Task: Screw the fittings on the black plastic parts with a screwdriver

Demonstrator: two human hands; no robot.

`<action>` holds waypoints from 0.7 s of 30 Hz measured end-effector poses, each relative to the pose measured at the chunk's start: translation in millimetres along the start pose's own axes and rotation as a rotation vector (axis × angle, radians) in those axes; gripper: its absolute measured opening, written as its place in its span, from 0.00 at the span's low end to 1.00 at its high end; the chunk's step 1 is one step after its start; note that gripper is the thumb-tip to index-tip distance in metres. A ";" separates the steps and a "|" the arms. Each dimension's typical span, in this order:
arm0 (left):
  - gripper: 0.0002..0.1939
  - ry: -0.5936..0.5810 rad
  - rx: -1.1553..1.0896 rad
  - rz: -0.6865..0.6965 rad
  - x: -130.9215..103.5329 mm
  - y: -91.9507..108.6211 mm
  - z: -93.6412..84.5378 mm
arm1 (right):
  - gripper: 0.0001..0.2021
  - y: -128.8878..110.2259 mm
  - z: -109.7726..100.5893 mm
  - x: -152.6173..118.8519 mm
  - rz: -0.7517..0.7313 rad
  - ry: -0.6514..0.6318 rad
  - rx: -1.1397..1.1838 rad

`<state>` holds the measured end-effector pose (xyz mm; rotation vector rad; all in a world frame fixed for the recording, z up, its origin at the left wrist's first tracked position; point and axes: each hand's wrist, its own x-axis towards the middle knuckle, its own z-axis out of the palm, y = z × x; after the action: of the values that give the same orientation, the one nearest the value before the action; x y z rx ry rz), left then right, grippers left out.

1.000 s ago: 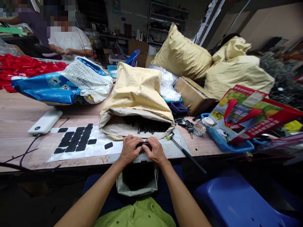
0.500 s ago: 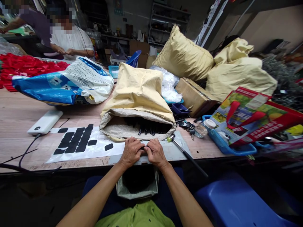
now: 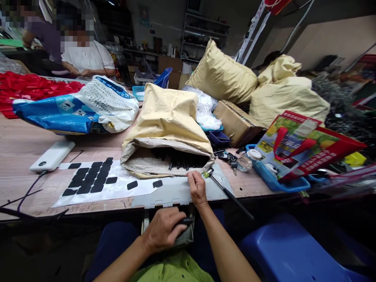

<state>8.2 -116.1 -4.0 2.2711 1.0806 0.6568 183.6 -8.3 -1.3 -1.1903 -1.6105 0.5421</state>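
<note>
My left hand [image 3: 164,229] is low over the lap, its fingers closed round a small black piece [image 3: 185,221]. Under that hand is the open grey-lined bag [image 3: 188,234], mostly hidden by it. My right hand [image 3: 196,188] is at the table's front, thumb and fingers pinched together; whatever is in the pinch is too small to make out. Just behind it gapes the mouth of a pale yellow sack [image 3: 167,117], with several thin black parts [image 3: 188,160] inside. A hammer [image 3: 226,188] lies to the right of my right hand on the grey board [image 3: 173,192].
A white sheet with black rounded patches [image 3: 91,178] and a white power bank [image 3: 53,156] lie left. A blue-white bag [image 3: 82,105] stands behind them. At right are keys [image 3: 233,164], a blue basket [image 3: 273,178] and a blue stool [image 3: 288,246]. Two people work at far left.
My hands have parted. The left has dropped toward the lap with the black piece, while the right has stayed near the sack's mouth. A black patch at the sheet's right end now shows.
</note>
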 end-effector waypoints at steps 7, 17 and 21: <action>0.12 -0.241 0.218 -0.609 -23.2 -28.7 45.6 | 0.14 -1.8 1.1 0.9 -0.023 -0.020 -0.009; 0.19 -0.259 -0.182 -0.398 44.5 -5.8 -36.7 | 0.15 -2.6 2.0 0.0 -0.041 -0.033 -0.023; 0.17 0.240 0.026 -0.572 112.0 -40.8 -70.9 | 0.15 -2.3 2.2 0.3 -0.037 -0.043 -0.034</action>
<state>4.5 14.0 43.9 1.7924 1.7636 0.6768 180.7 -8.6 -0.1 -1.1786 -1.6807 0.5219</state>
